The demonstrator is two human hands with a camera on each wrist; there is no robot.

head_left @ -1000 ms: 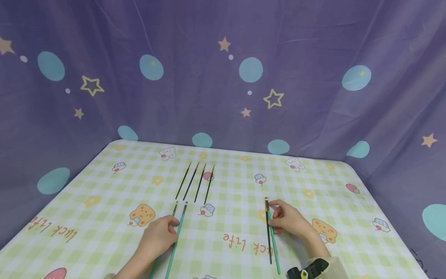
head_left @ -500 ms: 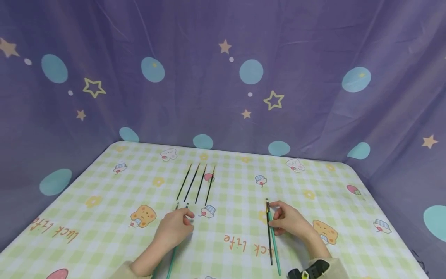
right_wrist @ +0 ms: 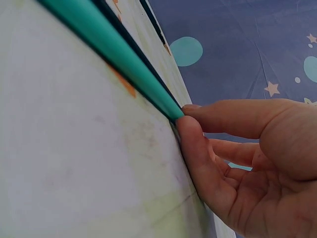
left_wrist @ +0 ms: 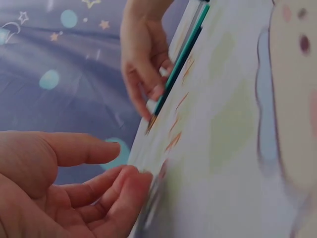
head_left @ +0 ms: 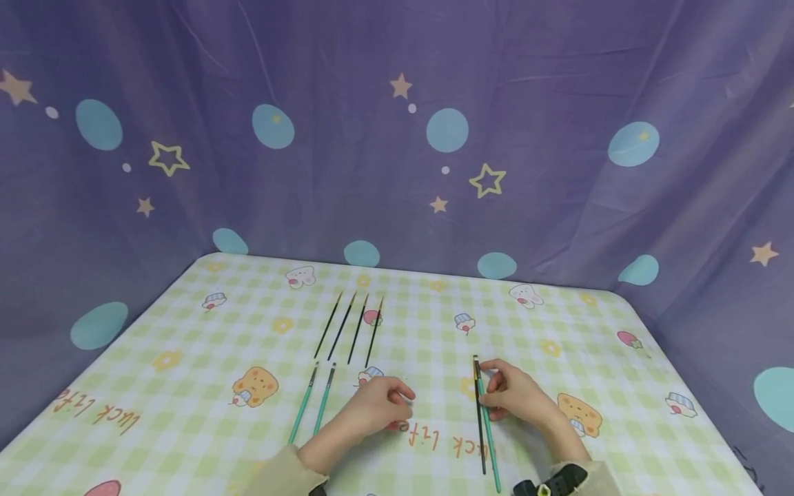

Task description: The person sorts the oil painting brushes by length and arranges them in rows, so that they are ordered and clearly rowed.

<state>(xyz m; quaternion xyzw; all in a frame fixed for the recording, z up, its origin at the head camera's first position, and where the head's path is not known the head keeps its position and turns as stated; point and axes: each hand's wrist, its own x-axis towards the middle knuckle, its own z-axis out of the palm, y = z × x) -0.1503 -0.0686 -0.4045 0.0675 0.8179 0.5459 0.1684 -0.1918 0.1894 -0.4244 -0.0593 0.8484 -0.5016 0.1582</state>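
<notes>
In the head view my left hand (head_left: 377, 406) is over the middle of the tablecloth, holding nothing; its fingers are loosely bent, thumb apart from them in the left wrist view. At the right, my right hand (head_left: 516, 394) pinches a green paintbrush (head_left: 489, 444) near its bristle end between thumb and finger. Close along that brush lies a black paintbrush (head_left: 480, 430); whether the fingers touch it too, I cannot tell. Two other green paintbrushes (head_left: 302, 410) lie side by side left of my left hand, the forearm covering the lower part of one.
Several thin black paintbrushes (head_left: 341, 332) lie in a slanted row farther back, bristles pointing away. A green checked tablecloth (head_left: 422, 351) with printed cartoons covers the table. Behind it hangs a purple curtain (head_left: 372, 186) with stars and dots.
My left hand has left the two green paintbrushes on the left and moved right, toward the middle. My right hand stays in place with its green paintbrush.
</notes>
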